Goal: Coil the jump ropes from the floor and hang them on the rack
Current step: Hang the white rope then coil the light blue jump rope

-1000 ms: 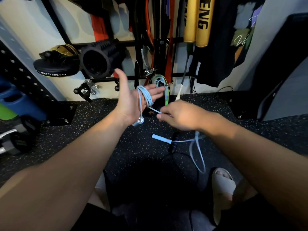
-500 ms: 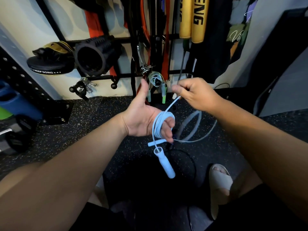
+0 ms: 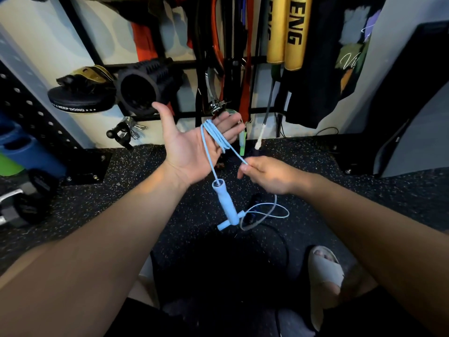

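Note:
A light blue jump rope (image 3: 217, 138) is looped several times around the fingers of my left hand (image 3: 192, 147), which is held palm up with fingers spread. One blue handle (image 3: 225, 203) dangles below that hand. My right hand (image 3: 267, 175) pinches the cord just right of the coil. The rest of the cord (image 3: 269, 212) trails down to the floor, where the second blue handle (image 3: 224, 224) lies. A black rope (image 3: 279, 237) lies on the floor below. The black wall rack (image 3: 184, 64) stands behind, with another coiled rope's green handle (image 3: 242, 148) hanging there.
Straps, yellow pads (image 3: 288, 30) and a dark shirt (image 3: 323, 69) hang on the rack. A black foam roller (image 3: 143, 86) and a strike pad (image 3: 81, 99) sit on its left pegs. Weights (image 3: 21, 205) stand at the left. My sandalled foot (image 3: 325, 276) rests on the speckled floor.
My left hand has turned palm up and risen. My right hand has come down from near the rack to below the coil, laying another turn of cord over my left fingers.

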The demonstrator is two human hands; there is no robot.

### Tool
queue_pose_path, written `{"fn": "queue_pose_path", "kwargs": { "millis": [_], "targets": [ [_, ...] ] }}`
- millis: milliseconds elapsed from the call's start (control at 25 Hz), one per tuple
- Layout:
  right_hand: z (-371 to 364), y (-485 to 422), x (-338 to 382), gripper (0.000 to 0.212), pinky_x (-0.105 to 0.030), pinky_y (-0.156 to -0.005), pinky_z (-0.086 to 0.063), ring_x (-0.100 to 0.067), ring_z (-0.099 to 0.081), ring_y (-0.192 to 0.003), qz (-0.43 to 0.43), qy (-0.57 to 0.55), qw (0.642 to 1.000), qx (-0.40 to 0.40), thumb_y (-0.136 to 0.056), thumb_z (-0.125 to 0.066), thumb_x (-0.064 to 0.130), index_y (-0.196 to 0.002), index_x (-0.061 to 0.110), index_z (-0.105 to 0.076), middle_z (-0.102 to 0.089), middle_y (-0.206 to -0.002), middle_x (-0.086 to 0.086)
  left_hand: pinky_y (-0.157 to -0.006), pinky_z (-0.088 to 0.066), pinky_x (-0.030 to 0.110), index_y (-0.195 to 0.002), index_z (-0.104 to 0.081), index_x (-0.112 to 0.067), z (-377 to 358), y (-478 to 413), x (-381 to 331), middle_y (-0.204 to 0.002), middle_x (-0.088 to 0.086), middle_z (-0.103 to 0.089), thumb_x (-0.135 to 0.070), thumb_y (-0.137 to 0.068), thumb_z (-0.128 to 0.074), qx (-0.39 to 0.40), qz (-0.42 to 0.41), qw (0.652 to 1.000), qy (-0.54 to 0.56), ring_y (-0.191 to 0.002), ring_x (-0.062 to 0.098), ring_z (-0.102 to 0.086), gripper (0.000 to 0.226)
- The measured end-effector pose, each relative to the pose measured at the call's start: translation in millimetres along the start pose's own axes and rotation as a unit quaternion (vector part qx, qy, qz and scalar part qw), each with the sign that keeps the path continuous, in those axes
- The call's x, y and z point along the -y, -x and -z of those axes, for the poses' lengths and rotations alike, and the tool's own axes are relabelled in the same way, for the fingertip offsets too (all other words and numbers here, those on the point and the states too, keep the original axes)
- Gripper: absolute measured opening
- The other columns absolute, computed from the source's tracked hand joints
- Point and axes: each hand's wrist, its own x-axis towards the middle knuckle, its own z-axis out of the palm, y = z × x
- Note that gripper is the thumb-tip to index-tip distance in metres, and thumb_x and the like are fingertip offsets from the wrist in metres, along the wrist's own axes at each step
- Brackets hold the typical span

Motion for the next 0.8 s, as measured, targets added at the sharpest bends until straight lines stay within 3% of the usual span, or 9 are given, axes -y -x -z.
{"fn": "queue_pose_path", "kwargs": {
  "millis": [120,200,320,440,560,680,800],
  "targets": [
    [5,0,17,0.032,-0.019,-0.064,-0.036,0.001,-0.052,-0.077,0.005,0.051,0.997,0.053,-0.107,-0.037,0.034,-0.110,0.019,-0.066,-0.053,-0.083,0.016,-0.120,-0.031,0.043,-0.142,-0.043,0.005,5,-3,-3,-0.138,0.023,-0.060,-0.101,-0.068,-0.009,-0.028,-0.018,0.999,-0.024,-0.131,0.038,-0.057,0.133],
    [8,0,30,0.034,-0.025,-0.067,-0.039,-0.005,-0.054,-0.078,0.015,0.114,0.991,0.068,-0.106,-0.039,0.036,-0.108,0.019,-0.068,-0.056,-0.085,0.014,-0.123,-0.025,0.045,-0.143,-0.040,0.004,10,-5,-2,-0.137,0.022,-0.062,-0.099,-0.069,-0.005,-0.053,-0.018,0.996,-0.067,-0.130,0.035,-0.058,0.132],
    [18,2,50,0.028,-0.030,-0.063,-0.043,-0.012,-0.058,-0.069,0.030,0.187,0.982,0.028,-0.103,-0.046,0.041,-0.090,0.023,-0.063,-0.059,-0.075,0.007,-0.124,-0.021,0.049,-0.142,-0.042,0.003,16,-9,5,-0.134,0.021,-0.065,-0.097,-0.071,0.001,-0.077,0.019,0.984,-0.161,-0.126,0.030,-0.062,0.130],
    [36,6,61,0.018,-0.026,-0.056,-0.043,-0.011,-0.060,-0.060,0.065,0.211,0.975,-0.016,-0.098,-0.051,0.048,-0.091,0.035,-0.061,-0.061,-0.070,0.008,-0.123,-0.022,0.053,-0.144,-0.046,0.001,14,-9,19,-0.133,0.021,-0.064,-0.098,-0.068,0.003,-0.017,0.107,0.966,-0.236,-0.116,0.027,-0.068,0.134],
    [53,6,51,0.031,-0.031,-0.062,-0.050,-0.012,-0.064,-0.073,0.069,0.194,0.977,-0.051,-0.086,-0.054,0.064,-0.088,0.034,-0.063,-0.067,-0.077,0.008,-0.110,-0.046,0.043,-0.134,-0.060,-0.004,6,-3,28,-0.116,0.025,-0.070,-0.094,-0.069,0.011,0.044,0.179,0.942,-0.279,-0.122,0.041,-0.062,0.132],
    [61,7,35,0.037,-0.037,-0.069,-0.053,-0.009,-0.063,-0.077,0.107,0.113,0.984,-0.092,-0.078,-0.061,0.065,-0.087,0.030,-0.067,-0.068,-0.081,0.008,-0.110,-0.046,0.048,-0.105,-0.068,0.006,0,2,27,-0.099,0.031,-0.071,-0.098,-0.064,0.009,0.098,0.246,0.925,-0.271,-0.107,0.045,-0.068,0.136],
    [55,4,15,0.028,-0.031,-0.069,-0.051,-0.007,-0.061,-0.075,0.110,0.013,0.986,-0.122,-0.085,-0.066,0.051,-0.090,0.024,-0.069,-0.067,-0.082,0.008,-0.105,-0.049,0.050,-0.095,-0.063,0.006,-2,2,20,-0.084,0.024,-0.072,-0.101,-0.059,0.005,0.127,0.263,0.931,-0.220,-0.088,0.038,-0.073,0.132]
  ]
}}
